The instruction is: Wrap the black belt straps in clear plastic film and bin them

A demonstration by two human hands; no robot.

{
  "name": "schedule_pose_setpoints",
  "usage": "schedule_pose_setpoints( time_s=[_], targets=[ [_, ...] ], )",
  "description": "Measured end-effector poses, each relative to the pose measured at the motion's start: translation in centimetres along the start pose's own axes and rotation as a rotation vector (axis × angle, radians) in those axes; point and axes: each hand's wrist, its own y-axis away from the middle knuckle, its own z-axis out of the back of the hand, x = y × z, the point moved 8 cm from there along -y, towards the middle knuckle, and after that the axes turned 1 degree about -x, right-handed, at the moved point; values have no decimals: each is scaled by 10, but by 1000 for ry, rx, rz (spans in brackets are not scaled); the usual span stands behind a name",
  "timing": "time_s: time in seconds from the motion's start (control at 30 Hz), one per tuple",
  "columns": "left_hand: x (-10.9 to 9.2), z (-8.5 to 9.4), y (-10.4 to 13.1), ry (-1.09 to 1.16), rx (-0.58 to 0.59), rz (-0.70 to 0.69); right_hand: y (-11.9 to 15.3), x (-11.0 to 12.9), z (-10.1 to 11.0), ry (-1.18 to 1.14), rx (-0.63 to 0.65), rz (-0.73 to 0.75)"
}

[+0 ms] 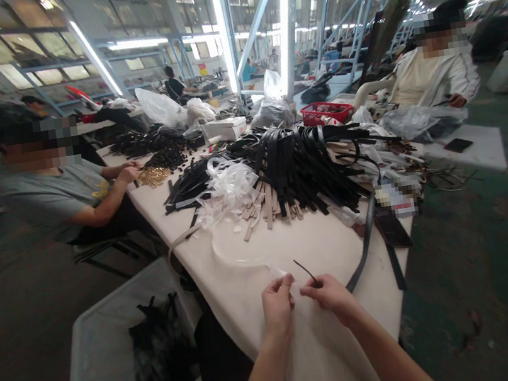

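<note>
My left hand (279,304) is closed in a pinch on a long translucent white strip (240,262), which curves back across the table toward the pile. Close beside it, my right hand (331,295) is closed with thumb and forefinger together. A thin black end (306,272) sticks up from its fingers, and a black strap (366,253) runs from behind the same hand up to the right side of the pile. The two hands are slightly apart above the pale table (309,239). Ahead lies a large heap of black straps (293,165) with beige undersides.
Crumpled white strips (229,184) lie left of the heap. Small gold pieces (154,177), black pieces, a white box (226,129) and a red basket (326,113) sit farther back. A pale bin (90,342) stands at lower left. People sit left and stand right.
</note>
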Motion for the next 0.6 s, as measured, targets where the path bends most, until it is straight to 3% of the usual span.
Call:
schedule_pose_setpoints(
  time_s=[0.1,0.2,0.33,0.43,0.6],
  targets=[
    [4,-9,2,-17,155,66,0,1,2,-6,-40,36],
    [9,-15,4,2,278,84,3,3,-2,-14,-2,42],
    [4,-5,-5,177,179,68,19,15,-2,-44,2,146],
    [0,0,-10,280,90,85,34,23,2,78,-55,240],
    [-3,-1,-9,319,64,91,42,19,2,293,-80,204]
  ],
)
